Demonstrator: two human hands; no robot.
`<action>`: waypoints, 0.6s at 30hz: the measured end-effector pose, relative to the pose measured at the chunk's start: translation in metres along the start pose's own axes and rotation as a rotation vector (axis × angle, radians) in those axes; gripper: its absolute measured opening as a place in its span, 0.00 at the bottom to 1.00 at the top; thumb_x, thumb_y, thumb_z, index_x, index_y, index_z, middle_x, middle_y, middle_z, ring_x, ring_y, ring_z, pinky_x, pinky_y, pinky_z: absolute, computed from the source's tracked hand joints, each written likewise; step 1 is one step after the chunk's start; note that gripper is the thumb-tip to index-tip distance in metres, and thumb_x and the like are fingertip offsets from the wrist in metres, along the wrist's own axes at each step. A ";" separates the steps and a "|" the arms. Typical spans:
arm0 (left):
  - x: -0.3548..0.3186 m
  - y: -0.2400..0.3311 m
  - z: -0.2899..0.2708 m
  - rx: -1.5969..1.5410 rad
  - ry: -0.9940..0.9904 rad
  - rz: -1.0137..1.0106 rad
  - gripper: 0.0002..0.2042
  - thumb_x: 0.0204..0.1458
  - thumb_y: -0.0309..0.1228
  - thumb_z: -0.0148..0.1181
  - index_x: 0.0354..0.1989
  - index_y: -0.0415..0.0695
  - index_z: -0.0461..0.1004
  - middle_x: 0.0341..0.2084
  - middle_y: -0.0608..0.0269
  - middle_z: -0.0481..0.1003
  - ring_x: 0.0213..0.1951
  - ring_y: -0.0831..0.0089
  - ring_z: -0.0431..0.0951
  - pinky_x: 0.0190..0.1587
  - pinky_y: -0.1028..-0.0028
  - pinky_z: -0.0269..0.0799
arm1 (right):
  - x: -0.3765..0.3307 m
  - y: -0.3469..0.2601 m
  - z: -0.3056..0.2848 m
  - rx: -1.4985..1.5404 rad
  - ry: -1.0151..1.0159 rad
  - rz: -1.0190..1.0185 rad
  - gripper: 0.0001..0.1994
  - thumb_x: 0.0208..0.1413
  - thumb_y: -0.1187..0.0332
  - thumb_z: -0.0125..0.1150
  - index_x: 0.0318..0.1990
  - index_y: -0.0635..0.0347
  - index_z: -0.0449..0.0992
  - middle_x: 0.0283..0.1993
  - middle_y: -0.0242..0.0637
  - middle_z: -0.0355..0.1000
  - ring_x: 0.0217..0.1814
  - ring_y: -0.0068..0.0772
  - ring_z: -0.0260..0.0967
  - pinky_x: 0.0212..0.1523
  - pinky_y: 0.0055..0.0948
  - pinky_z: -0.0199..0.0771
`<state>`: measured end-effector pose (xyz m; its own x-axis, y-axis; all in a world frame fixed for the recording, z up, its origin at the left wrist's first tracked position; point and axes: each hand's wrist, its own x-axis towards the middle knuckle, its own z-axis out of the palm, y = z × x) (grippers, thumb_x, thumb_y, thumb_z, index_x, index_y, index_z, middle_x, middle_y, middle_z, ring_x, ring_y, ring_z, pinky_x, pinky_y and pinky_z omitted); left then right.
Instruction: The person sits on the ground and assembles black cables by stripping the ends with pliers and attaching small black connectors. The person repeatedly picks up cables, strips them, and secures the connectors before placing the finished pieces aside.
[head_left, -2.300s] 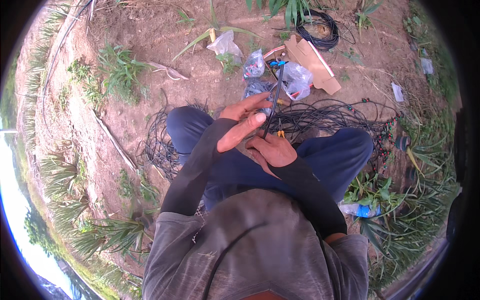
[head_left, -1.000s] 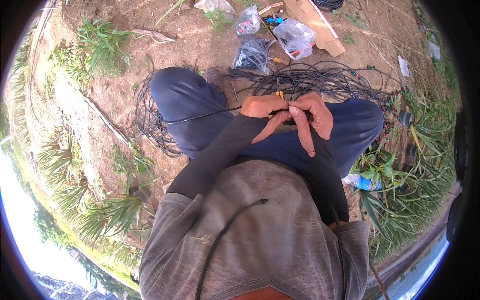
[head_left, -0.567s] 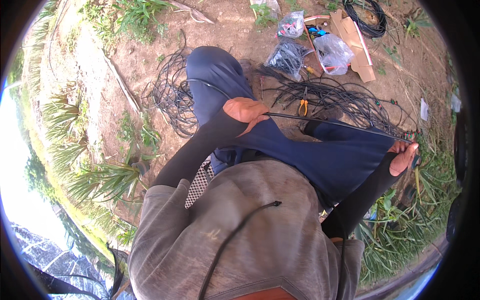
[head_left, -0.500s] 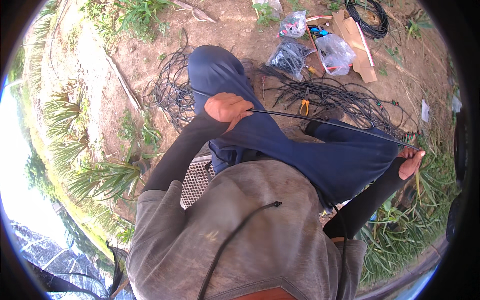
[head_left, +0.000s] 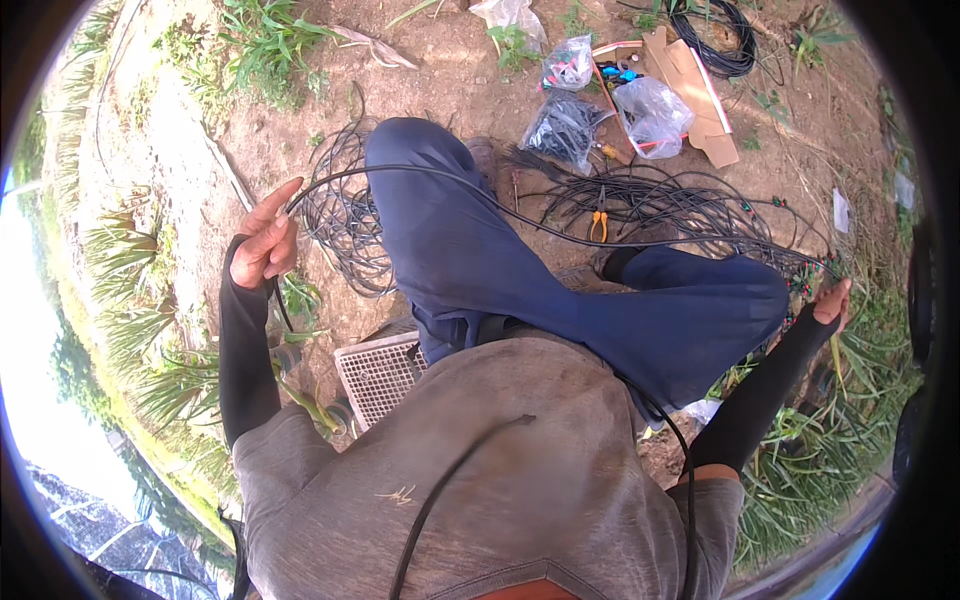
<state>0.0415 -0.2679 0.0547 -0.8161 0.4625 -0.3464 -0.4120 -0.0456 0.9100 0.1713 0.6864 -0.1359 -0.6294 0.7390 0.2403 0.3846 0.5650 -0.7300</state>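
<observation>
Now one black tube [head_left: 470,195] runs taut across the knees, left hand [head_left: 265,240] pinching one end, right hand [head_left: 828,300] gripping the other. Far behind, the tangled pile [head_left: 680,205] and pliers [head_left: 598,225] lie untouched, so much remains.

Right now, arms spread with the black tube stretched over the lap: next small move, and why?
Probably bring the left hand back in toward the lap to take a fresh grip. The black tube runs from it across the blue trousers to the right hand, and both arms look near full stretch, so there is little pull left. More tube lies coiled on the ground.
</observation>
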 end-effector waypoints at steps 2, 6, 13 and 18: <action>0.029 -0.001 0.040 -0.367 -0.188 0.203 0.21 0.65 0.28 0.37 0.68 0.48 0.55 0.16 0.72 0.58 0.10 0.84 0.54 0.16 0.80 0.53 | -0.055 -0.099 0.065 0.672 -0.148 0.101 0.16 0.61 0.53 0.57 0.41 0.58 0.75 0.18 0.18 0.53 0.16 0.13 0.46 0.18 0.18 0.44; 0.110 -0.017 0.124 -0.974 -0.146 0.158 0.18 0.66 0.27 0.35 0.63 0.44 0.60 0.21 0.71 0.60 0.12 0.85 0.57 0.20 0.80 0.55 | -0.186 -0.300 0.150 0.610 -0.778 0.003 0.16 0.65 0.61 0.51 0.48 0.66 0.75 0.22 0.18 0.57 0.22 0.11 0.49 0.24 0.16 0.48; 0.193 -0.068 0.204 -1.274 0.091 -0.229 0.11 0.64 0.31 0.40 0.51 0.48 0.65 0.19 0.75 0.60 0.15 0.84 0.56 0.22 0.79 0.55 | -0.308 -0.445 0.157 0.734 -0.894 -0.436 0.18 0.49 0.79 0.63 0.50 0.59 0.75 0.35 0.32 0.65 0.32 0.22 0.62 0.34 0.22 0.65; 0.201 -0.096 0.203 -1.159 0.192 -0.238 0.15 0.63 0.25 0.36 0.55 0.44 0.64 0.21 0.74 0.60 0.17 0.83 0.58 0.26 0.78 0.56 | -0.315 -0.444 0.167 0.881 -0.712 -0.483 0.17 0.42 0.80 0.69 0.43 0.60 0.79 0.34 0.35 0.69 0.39 0.31 0.70 0.43 0.27 0.70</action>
<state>-0.0004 0.0090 -0.0562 -0.6765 0.4320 -0.5964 -0.6001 -0.7928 0.1064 0.0860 0.1421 0.0056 -0.9147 0.0022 0.4042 -0.4027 0.0805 -0.9118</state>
